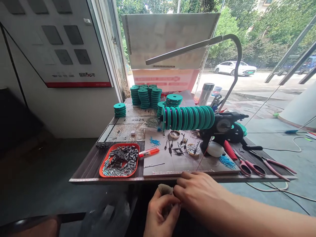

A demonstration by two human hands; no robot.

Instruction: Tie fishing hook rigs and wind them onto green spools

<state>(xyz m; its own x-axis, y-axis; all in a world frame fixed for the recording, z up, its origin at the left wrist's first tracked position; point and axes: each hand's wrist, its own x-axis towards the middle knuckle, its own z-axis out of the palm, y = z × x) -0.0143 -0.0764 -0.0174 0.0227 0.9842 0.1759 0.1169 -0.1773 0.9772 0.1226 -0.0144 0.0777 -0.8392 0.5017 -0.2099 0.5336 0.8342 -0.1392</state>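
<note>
My left hand (163, 212) is just below the table's front edge, thumb and fingers pinched together. A beige-grey cover (165, 189) sits on one of its fingertips. Touching it from the right, my right hand (197, 191) has its fingers curled in. Whatever the two hands pinch between them is hidden or too small to make out. Just beyond them is a light board (158, 169) bearing small black pieces with thin stems (170, 150), a round dish of small silvery bits (193, 149) and blue slivers (154, 141).
An orange tray (100, 172) of dark metal cylinders stands left, beside a red marker (149, 152). Green spools (189, 118) sit on a black cranked winder (223, 126); more spools (144, 98) are stacked behind. Red-handled scissors (251, 167) and pliers (274, 164) lie right.
</note>
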